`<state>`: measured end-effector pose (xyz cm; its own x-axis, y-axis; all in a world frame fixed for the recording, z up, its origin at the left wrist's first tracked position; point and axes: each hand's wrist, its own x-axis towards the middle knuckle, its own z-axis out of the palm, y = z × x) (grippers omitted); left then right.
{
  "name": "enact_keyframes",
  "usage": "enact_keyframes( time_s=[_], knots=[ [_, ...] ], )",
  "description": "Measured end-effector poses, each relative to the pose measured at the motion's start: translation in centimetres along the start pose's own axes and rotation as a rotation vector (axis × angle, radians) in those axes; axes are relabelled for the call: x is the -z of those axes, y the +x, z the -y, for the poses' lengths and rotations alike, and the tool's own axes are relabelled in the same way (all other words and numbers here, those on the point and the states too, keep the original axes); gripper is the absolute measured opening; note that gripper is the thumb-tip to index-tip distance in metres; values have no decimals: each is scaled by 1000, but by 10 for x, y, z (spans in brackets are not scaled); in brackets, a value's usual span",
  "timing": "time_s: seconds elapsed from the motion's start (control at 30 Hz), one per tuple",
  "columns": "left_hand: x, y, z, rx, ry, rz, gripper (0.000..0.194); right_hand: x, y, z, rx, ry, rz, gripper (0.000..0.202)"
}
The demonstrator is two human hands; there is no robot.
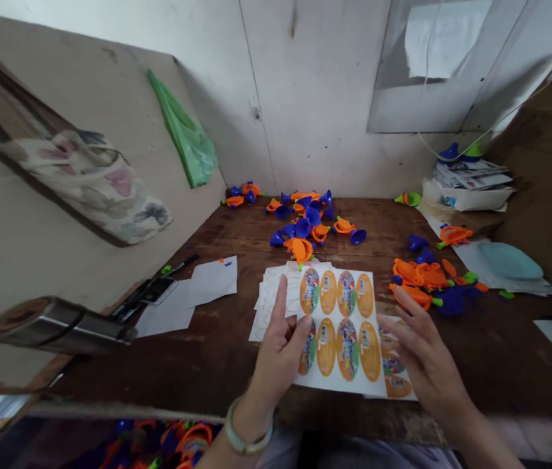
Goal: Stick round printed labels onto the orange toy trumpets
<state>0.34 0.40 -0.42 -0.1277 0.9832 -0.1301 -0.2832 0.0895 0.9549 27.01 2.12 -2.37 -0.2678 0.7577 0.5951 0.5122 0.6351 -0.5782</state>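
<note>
While the person is leaning over the near edge of the table [217, 352], the left hand [278, 348] is pinching the left edge of a sticker sheet [341, 329], thumb on top and forefinger pointing up along the sheet's side; a pale bangle [246, 436] is sitting on that wrist. The right hand [420, 345] is hovering just beside the sheet's right edge, its grip spread and the fingers loosely fanned, holding nothing that I can make out; whether the fingertips are touching the sheet beneath is hard to tell. The sticker sheet is lying flat near the front middle of the table, showing two rows of oval labels in orange and green, and it is resting on a stack of more sheets [268, 303] peeking out at its left and right.

To the left, loose white papers [192, 296] are lying beside a dark pen [178, 266], and a shiny roll [55, 324] is jutting in at the table's left edge. To the right of the hands, a heap of orange toy parts [425, 277] is sitting near a teal lid [508, 260]. Further back, a scatter of blue and orange toys [305, 221] is spreading across the table's middle, and a pile of papers [468, 182] is standing in the far right corner. On the left wall a green bag [185, 133] and a flowered bag [94, 182] are hanging.
</note>
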Motion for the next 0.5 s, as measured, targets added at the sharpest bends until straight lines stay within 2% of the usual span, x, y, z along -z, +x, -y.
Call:
enact_keyframes(
  time_s=[0.03, 0.1, 0.17, 0.2, 0.27, 0.33, 0.4, 0.5],
  knots=[
    [1, -2, 0, -38, 25, -28, 109, -3, 3, 3, -124, 96, 1, 38],
    [1, -4, 1, -108, 96, -54, 83, -7, 10, 10, -327, 298, 86, 39],
    [2, -6, -1, -185, 197, -42, 50, -12, 16, 18, -501, 470, 192, 47],
    [3, -7, -2, -213, 241, -19, 40, -15, 18, 21, -577, 532, 218, 49],
    [4, -9, -4, -218, 271, 38, 37, -20, 20, 25, -660, 608, 208, 48],
    [5, -11, -5, -192, 226, 75, 49, -24, 21, 28, -603, 591, 116, 46],
    [6, -13, -5, -193, 211, 76, 54, -26, 21, 30, -466, 455, 20, 39],
    [6, -15, -4, -272, 361, 3, 34, -26, 22, 36, -255, 154, -65, 23]
  ],
)
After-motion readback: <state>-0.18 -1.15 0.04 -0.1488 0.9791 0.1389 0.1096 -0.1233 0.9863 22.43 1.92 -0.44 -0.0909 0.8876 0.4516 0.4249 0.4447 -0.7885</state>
